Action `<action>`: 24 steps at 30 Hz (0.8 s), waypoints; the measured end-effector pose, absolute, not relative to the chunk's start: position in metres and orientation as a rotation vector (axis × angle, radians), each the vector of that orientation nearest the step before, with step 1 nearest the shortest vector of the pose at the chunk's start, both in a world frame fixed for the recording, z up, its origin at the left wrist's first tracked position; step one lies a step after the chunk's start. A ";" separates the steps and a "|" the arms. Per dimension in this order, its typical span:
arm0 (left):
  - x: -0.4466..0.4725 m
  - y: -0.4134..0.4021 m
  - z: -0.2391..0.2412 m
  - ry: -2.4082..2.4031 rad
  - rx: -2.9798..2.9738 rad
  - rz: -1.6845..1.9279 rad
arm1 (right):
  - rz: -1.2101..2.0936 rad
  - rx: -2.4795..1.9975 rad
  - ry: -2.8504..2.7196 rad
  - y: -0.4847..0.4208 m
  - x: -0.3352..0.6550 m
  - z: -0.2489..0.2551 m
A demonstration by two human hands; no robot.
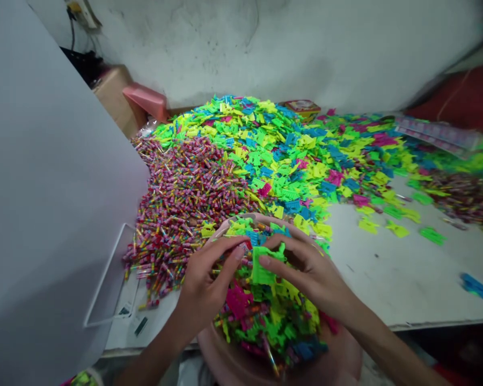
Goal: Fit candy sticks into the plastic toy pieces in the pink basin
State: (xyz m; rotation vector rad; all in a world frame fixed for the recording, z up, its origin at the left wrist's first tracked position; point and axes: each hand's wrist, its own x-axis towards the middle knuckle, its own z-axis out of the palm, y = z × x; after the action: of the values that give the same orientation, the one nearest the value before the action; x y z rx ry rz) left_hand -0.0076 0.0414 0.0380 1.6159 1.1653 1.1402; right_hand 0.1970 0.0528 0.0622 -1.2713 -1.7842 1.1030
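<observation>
A pink bowl (338, 359) sits at the table's near edge, heaped with small plastic toy pieces in green, yellow, pink and blue. Both my hands meet above it. My right hand (309, 273) pinches a green plastic piece (264, 266) between thumb and fingers. My left hand (207, 284) curls its fingers in toward the same piece, fingertips close to it; whether it also holds something small I cannot make out.
A big heap of coloured plastic pieces (282, 155) covers the white table (406, 279). A pile of small wrapped candy sticks (181, 203) lies to the left. A grey panel (44, 187) stands at left. A cardboard box (115, 96) and a wall are behind.
</observation>
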 end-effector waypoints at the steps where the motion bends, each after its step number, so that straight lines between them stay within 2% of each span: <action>1: -0.007 0.042 0.038 1.170 1.623 1.151 | 1.083 -1.265 -1.811 0.053 0.197 0.062; 10: -0.012 0.046 0.040 1.060 2.003 1.265 | 1.086 -1.272 -1.841 0.051 0.196 0.064; 14: -0.020 0.047 0.035 0.903 2.201 1.344 | 1.202 -1.236 -1.785 0.048 0.193 0.063; 21: -0.031 0.052 0.033 0.927 2.356 1.142 | 1.236 -1.245 -1.630 0.043 0.182 0.042; 24: -0.027 0.050 0.040 1.084 2.576 0.868 | 1.211 -1.220 -1.630 0.045 0.177 0.040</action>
State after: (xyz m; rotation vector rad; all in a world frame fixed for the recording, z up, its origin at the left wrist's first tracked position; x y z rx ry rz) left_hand -0.0269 0.0500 0.0399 2.5763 1.0839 0.8675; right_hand 0.1771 0.0450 0.0399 -1.2202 -1.6299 1.2110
